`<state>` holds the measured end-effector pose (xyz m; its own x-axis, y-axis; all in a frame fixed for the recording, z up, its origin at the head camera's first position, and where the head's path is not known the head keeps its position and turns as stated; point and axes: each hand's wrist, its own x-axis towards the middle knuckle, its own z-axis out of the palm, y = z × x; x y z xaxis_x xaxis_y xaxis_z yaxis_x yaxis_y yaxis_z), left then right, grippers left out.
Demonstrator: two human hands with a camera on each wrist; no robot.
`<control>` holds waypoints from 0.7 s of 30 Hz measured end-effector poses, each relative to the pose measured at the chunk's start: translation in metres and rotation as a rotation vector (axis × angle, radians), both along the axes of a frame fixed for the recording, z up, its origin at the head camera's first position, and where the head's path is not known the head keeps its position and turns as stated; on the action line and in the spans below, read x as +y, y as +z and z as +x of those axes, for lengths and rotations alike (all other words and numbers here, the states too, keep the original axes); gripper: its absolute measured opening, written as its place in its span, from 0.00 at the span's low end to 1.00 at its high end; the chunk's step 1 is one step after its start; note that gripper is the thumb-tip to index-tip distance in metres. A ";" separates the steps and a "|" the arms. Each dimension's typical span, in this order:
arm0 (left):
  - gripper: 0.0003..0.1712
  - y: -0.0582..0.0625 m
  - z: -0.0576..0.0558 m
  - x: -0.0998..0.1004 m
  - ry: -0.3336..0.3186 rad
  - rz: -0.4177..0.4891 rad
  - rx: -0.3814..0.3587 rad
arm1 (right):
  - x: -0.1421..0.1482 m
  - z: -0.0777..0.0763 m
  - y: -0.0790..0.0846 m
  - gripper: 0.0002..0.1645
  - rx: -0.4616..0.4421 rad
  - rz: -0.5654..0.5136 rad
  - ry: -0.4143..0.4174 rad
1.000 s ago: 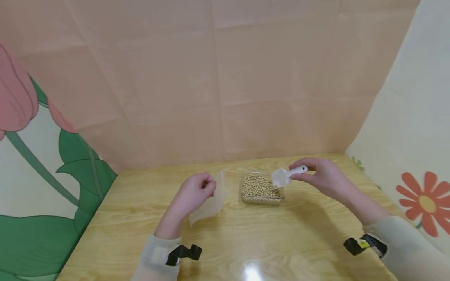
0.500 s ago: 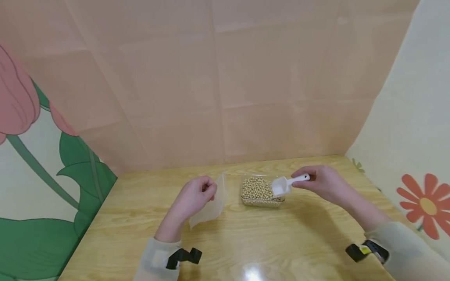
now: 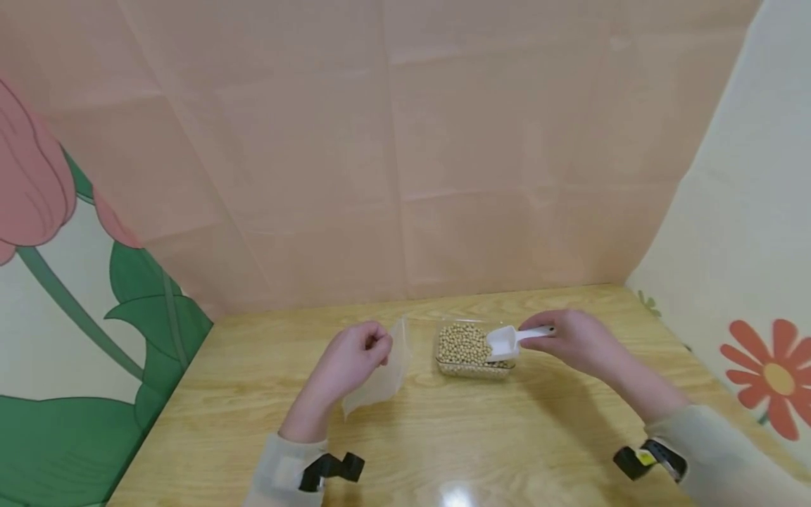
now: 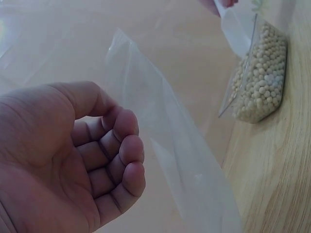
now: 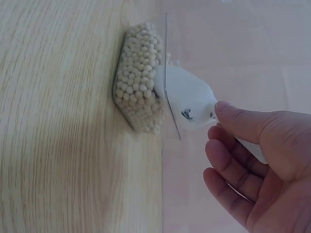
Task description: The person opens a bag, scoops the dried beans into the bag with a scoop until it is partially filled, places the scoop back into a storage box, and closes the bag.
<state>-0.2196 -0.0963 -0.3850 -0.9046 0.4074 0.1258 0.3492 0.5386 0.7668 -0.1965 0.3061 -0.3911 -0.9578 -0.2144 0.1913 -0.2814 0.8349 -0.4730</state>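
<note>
White scoop (image 3: 503,343) just left of right grip (image 3: 573,343), handle pinched between thumb and fingers; blade front set into pale beans (image 3: 462,344) in clear tub (image 3: 475,370) on desk (image 3: 412,451). Blade tip hard to make out among beans, seen blurry through tub wall. Left grip (image 3: 351,358) has thumb and fingertips together on thin clear bag (image 3: 384,380), which hangs just right of and below it, between that grip and tub; exact pinch spot hidden behind fingers, bag outline faint. Both sleeves (image 3: 728,451) cut off by frame edge
</note>
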 end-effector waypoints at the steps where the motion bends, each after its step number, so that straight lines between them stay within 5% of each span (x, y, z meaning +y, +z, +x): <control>1: 0.15 0.000 0.000 0.000 0.001 0.001 0.002 | -0.002 -0.001 -0.001 0.15 -0.006 -0.005 0.002; 16: 0.13 -0.004 0.007 0.005 -0.002 -0.004 0.002 | -0.007 -0.008 -0.035 0.20 -0.123 -0.154 -0.006; 21: 0.13 -0.001 0.003 0.008 0.005 -0.014 0.047 | -0.010 -0.016 -0.037 0.20 -0.094 -0.192 0.010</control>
